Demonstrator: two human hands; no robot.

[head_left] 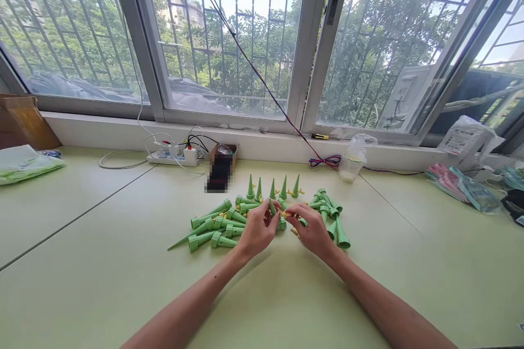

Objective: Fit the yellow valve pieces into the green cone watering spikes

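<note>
Both my hands meet over a heap of green plastic cone spikes on the pale green table. My left hand is closed round one green cone spike, its tip pointing up and away. My right hand pinches a small yellow part against that spike. Several spikes stand upright in a row just behind my hands. More spikes lie to the right of my right hand.
A white power strip with cables sits by the window sill, a small box beside it. A clear plastic bag stands at the back right. Packets lie far right, a green bag far left.
</note>
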